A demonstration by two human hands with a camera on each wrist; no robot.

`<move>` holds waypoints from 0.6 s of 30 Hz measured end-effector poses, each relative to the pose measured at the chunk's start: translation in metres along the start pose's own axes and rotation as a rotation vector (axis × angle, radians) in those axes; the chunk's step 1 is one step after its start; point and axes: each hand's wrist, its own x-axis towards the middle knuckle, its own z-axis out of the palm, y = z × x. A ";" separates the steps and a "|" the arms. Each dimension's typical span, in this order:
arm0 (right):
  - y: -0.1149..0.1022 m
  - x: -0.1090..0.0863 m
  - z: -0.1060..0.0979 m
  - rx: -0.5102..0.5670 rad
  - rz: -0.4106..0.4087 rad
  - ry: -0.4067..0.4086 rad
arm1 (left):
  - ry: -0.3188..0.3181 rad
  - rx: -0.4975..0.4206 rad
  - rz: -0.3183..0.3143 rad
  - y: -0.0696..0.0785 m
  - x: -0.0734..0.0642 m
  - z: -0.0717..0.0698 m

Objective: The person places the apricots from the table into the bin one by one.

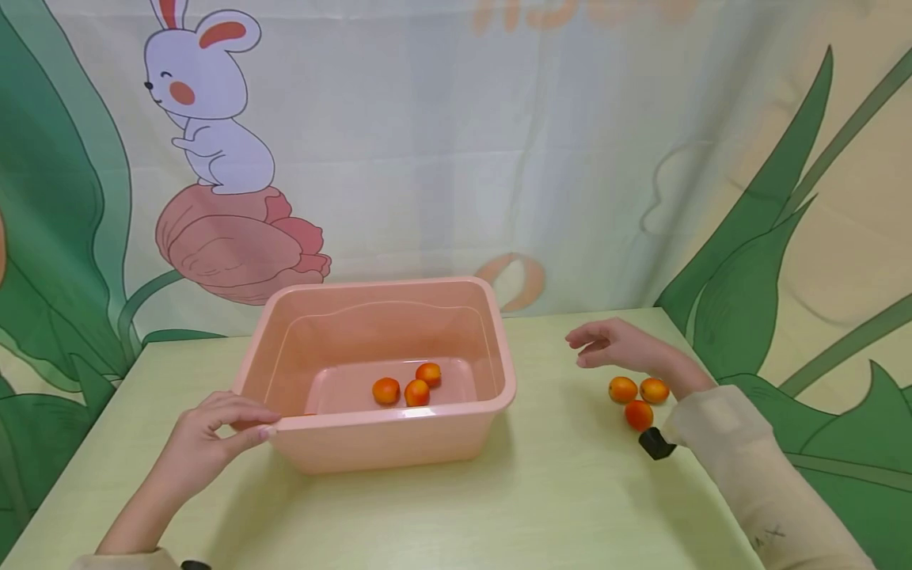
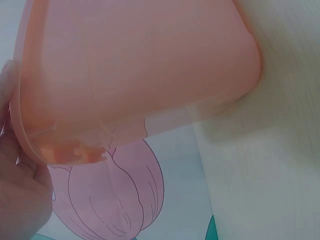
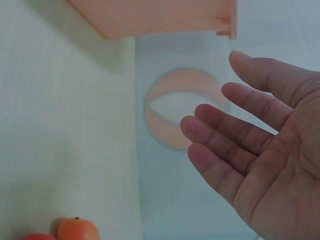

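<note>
A pink plastic tub (image 1: 399,435) stands on the table, with three small orange oval fruits (image 1: 386,390) on its floor. My left hand (image 1: 203,435) holds the tub's near-left corner, thumb along the front rim and fingers over the side. In the left wrist view, its fingers (image 2: 9,155) curl at the tub's rim. Right of the tub, my right hand (image 1: 620,346) hovers with relaxed fingers and an empty palm, as the right wrist view shows. Just nearer than this hand, three more orange fruits (image 1: 623,389) lie grouped on the table.
The pale green table (image 1: 556,491) extends around the tub. A cloth backdrop (image 1: 399,119) with a rabbit and leaves hangs behind its far edge. Beside the loose fruits, a small black piece (image 1: 657,443) shows at the right sleeve.
</note>
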 end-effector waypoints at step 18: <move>0.059 0.001 0.005 -0.052 0.110 0.067 | 0.001 0.012 -0.008 -0.001 -0.001 0.001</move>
